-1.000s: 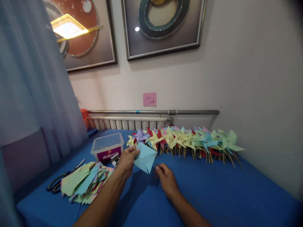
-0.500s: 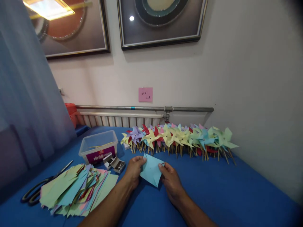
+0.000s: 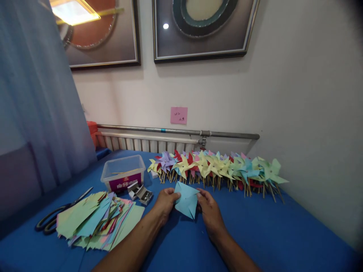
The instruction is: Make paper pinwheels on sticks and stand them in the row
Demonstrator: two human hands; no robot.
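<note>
A light-blue paper square [image 3: 186,200] with slits cut in from its corners is held up above the blue table. My left hand [image 3: 166,203] pinches its left edge, thumb on top. At the opposite edge, my right hand [image 3: 210,212] has its thumb and fingers closed on the right corner. Left of my arm lies a stack of cut coloured paper sheets [image 3: 93,224]. Two small opened boxes of metal pins [image 3: 145,195] sit just beyond my left hand. Past the paper square stands a long row of finished paper pinwheels [image 3: 215,166] on sticks.
A clear plastic tub [image 3: 123,170] holding a few thin sticks stands at the back left. Black-handled scissors [image 3: 61,209] lie beside the paper stack. Behind the table are a metal pipe [image 3: 141,128] and a radiator [image 3: 127,141]. A curtain [image 3: 36,94] hangs at the left.
The paper square has turned slightly and shifted a little in my hands. My right fingers have moved along its right edge to the upper corner. The head view has shifted slightly left.
</note>
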